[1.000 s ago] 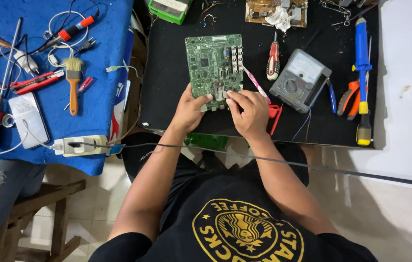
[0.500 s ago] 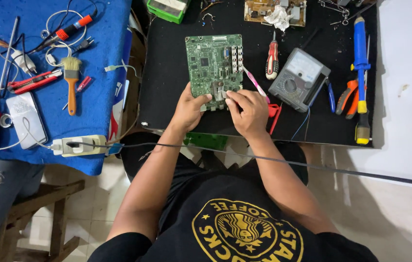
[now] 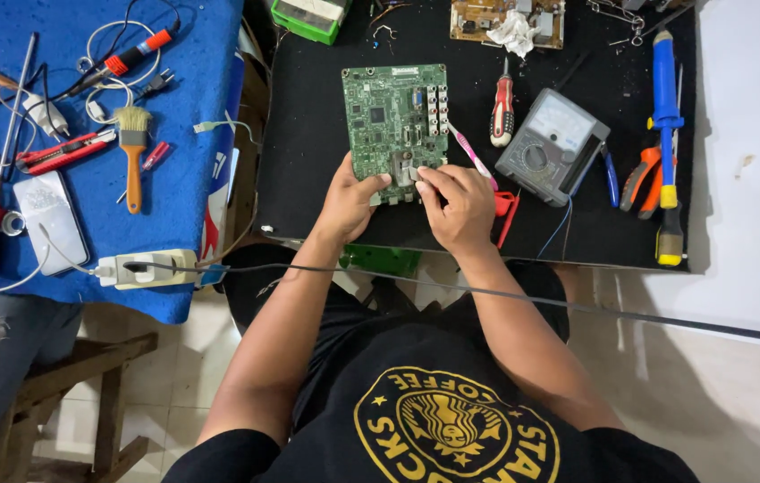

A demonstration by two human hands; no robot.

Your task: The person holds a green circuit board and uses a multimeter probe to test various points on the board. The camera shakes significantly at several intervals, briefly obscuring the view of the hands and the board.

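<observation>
A green circuit board (image 3: 391, 116) lies on the black work mat (image 3: 308, 179). My left hand (image 3: 350, 199) grips the board's near left edge, thumb on top. My right hand (image 3: 458, 204) rests at the board's near right corner, fingers pinched around a pink-and-white pen-like tool (image 3: 469, 154) whose tip points at the board. A red probe (image 3: 503, 213) sticks out beside that hand.
An analog multimeter (image 3: 552, 145), red screwdriver (image 3: 502, 109), blue-handled screwdriver (image 3: 664, 80) and orange pliers (image 3: 641, 179) lie right. A second board (image 3: 505, 18) and green box (image 3: 307, 16) sit far back. The blue cloth (image 3: 174, 89) at left holds a brush (image 3: 132, 148), several screwdrivers and a power strip (image 3: 143, 268).
Both hands stay at the board's near edge; my right fingers have shifted slightly. Nothing else moved.
</observation>
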